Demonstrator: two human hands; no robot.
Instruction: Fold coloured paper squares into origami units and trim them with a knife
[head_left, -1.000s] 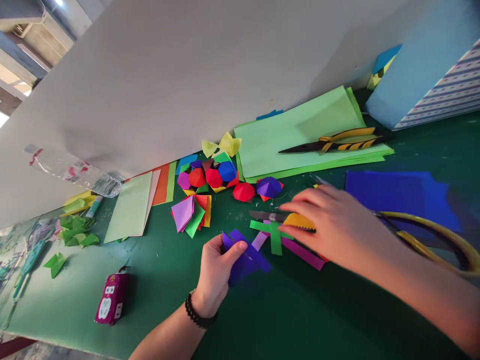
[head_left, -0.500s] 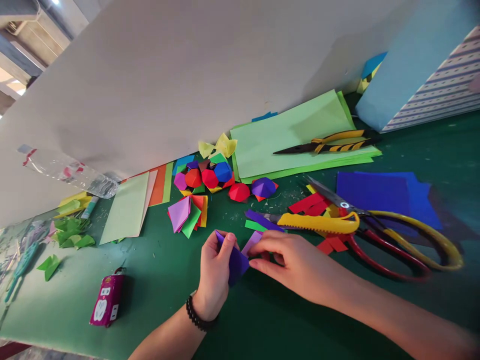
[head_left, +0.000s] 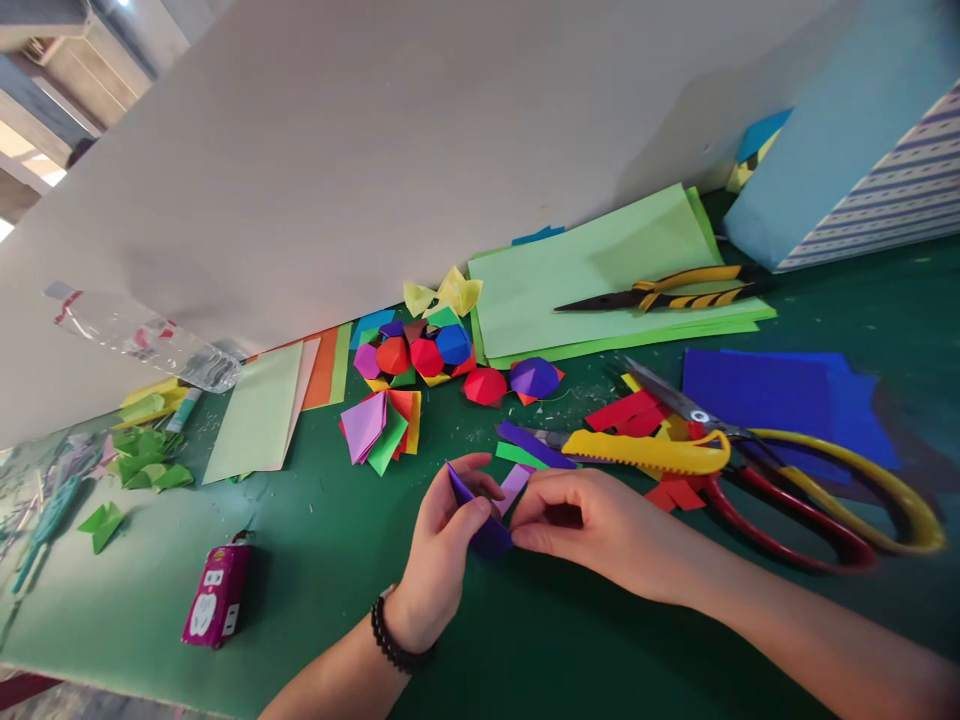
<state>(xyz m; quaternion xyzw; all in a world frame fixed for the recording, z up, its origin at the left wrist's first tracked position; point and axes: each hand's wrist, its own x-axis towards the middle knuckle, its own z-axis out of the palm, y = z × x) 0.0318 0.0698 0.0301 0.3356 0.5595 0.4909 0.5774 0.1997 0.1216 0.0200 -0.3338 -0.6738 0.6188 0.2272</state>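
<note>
A pale partition (head_left: 450, 150) stands behind a green tabletop (head_left: 330, 615). Against it, at the right, sits a light-blue box (head_left: 806, 150) with a striped side; left of that lie light-green sheets (head_left: 555, 275). Large scissors (head_left: 699, 416), one handle yellow and one red, lie with their yellow handle over the edge of some blue sheets (head_left: 757, 385). The right hand (head_left: 581, 515) has its thumb and forefinger pressed together at the right corner of a folded violet paper (head_left: 491, 540), its other fingers curled in. The left hand (head_left: 444, 540) pinches the same paper near its left end, thumb in front and fingers behind. The paper is between the two hands, low in the middle of the view. Needle-nose pliers (head_left: 645, 292) rest on the light-green sheets. A yellow utility knife (head_left: 649, 450) overlaps the scissors at its rear end. Just beyond the violet paper lies a lilac strip (head_left: 513, 487).
</note>
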